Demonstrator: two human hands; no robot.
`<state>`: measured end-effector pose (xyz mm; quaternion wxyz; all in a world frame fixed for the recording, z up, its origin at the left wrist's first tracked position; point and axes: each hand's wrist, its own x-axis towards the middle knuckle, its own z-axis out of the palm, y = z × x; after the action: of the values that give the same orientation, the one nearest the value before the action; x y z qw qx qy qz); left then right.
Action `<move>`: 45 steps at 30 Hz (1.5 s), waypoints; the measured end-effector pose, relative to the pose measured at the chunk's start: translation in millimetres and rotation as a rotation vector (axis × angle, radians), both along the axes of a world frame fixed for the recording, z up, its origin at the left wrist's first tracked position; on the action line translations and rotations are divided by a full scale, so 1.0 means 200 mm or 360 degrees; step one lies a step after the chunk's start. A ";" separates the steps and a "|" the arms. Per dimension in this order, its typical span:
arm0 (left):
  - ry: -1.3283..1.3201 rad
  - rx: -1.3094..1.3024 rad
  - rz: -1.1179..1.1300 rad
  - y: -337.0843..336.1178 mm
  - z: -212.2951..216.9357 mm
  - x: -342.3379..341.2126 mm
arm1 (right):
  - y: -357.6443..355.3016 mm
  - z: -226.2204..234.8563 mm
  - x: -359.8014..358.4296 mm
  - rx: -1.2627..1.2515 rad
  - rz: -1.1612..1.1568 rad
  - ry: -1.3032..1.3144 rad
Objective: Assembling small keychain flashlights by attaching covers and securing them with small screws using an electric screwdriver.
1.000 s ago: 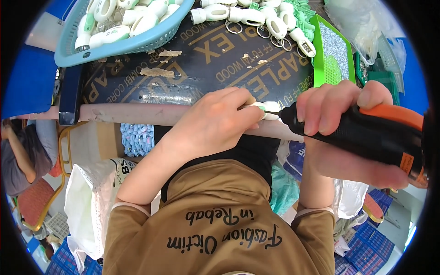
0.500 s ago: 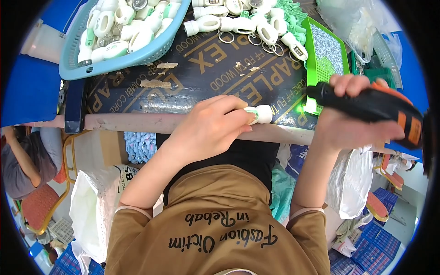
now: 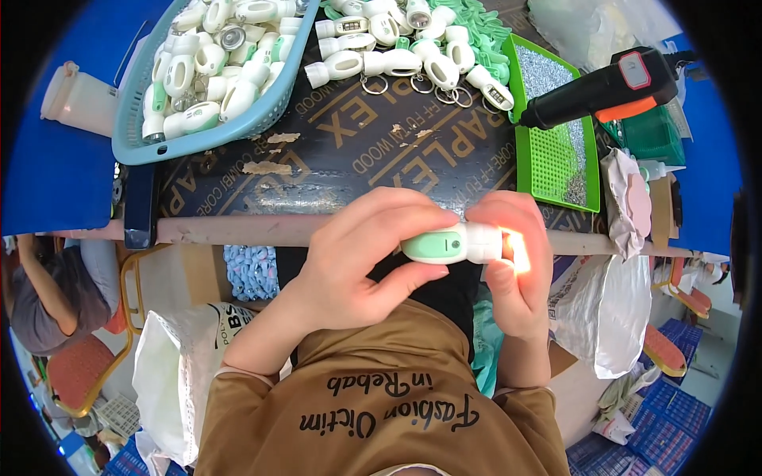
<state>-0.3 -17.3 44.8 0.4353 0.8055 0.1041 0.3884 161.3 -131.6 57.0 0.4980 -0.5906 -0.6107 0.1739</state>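
The left hand [image 3: 361, 250] is wrapped around a small white and mint-green flashlight [image 3: 454, 243], fingers over the top and thumb underneath, closed snugly on the green rear half, while the right hand [image 3: 514, 262] pinches the white front end, its fingers curled around the lens so the glow lights them orange. The flashlight sits just in front of the near edge of the table [image 3: 238, 232], held over the person's lap. It looks like a light, hard plastic shell, smooth and probably a bit slippery, stiff enough to take a firm squeeze; the rounded middle of the body seems the safest place to hold, leaving the lens end and the little button on the side free. Beyond the hands, the dark board [image 3: 365, 151] covering the table carries large tan lettering across it and a few torn paper scraps. A row of similar flashlights with key rings [image 3: 413, 55] lies along its far side, and a blue plastic basket [image 3: 135, 143] at the far left is heaped with more. To the right a bright green tray [image 3: 556, 170] holds what look like tiny screws, with a black and orange power screwdriver [image 3: 603, 87] resting across its far end. A white plastic jar [image 3: 79, 99] stands on the blue surface at far left, and a white sack with dark print [image 3: 178, 365] slumps below the table edge on the left.
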 end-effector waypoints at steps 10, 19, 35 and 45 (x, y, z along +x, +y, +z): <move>0.0138 0.0288 0.0152 -0.08 0.00 0.04 | 0.05 -0.13 -0.11 0.0328 -0.0188 0.0233; 0.0075 -0.2057 -0.0678 -0.02 -0.01 0.00 | 0.09 -0.07 0.01 0.0056 0.0115 0.0320; -0.0044 -0.2592 -0.1434 -0.01 -0.09 0.02 | 0.10 -0.12 0.00 0.0016 0.0432 0.0745; 0.0200 -0.1620 -0.0923 -0.08 -0.07 -0.03 | 0.05 -0.04 -0.04 -0.0162 0.0434 0.0773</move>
<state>-7.0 -33.0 31.3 0.8486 0.5123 0.0785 0.1061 153.8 -121.4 48.4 0.5715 -0.4681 -0.5378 0.4063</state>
